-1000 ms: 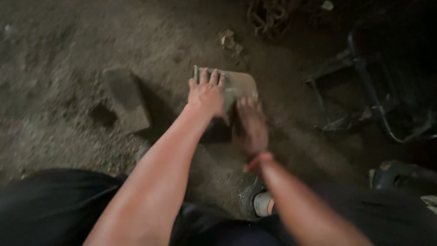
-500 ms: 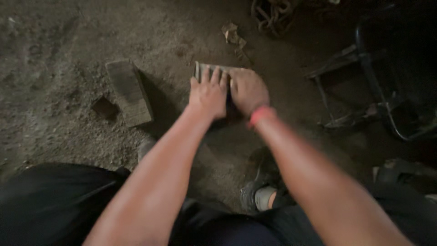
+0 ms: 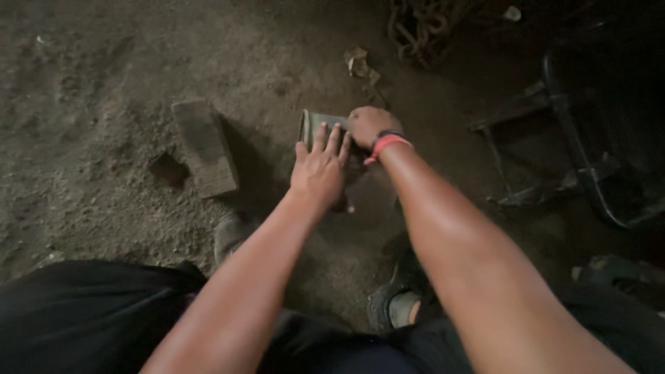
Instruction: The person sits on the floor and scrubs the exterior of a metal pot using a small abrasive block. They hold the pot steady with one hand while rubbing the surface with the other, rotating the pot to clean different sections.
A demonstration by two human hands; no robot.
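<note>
Flat block (image 3: 315,125) under both hands: left hand (image 3: 318,170) splayed flat, right hand (image 3: 368,126) curled on its edge.

On the dirt floor (image 3: 104,83), a flat rectangular metal block (image 3: 320,125) lies under both hands, a worn rectangular brick (image 3: 205,147) to its left, tangled chain (image 3: 419,28) behind, a dark metal frame (image 3: 575,159) to the right.

The block (image 3: 320,123) under both hands looks dull grey-green, though the dim light makes that hard to judge, and the brick (image 3: 205,147) to its left is a dusty grey-brown much like the speckled brown dirt floor (image 3: 90,76). A coral-red band with a black band (image 3: 386,142) circles the right wrist. The trousers (image 3: 76,312) nearest are black, and the shoe (image 3: 398,301) shows grey-green.
</note>
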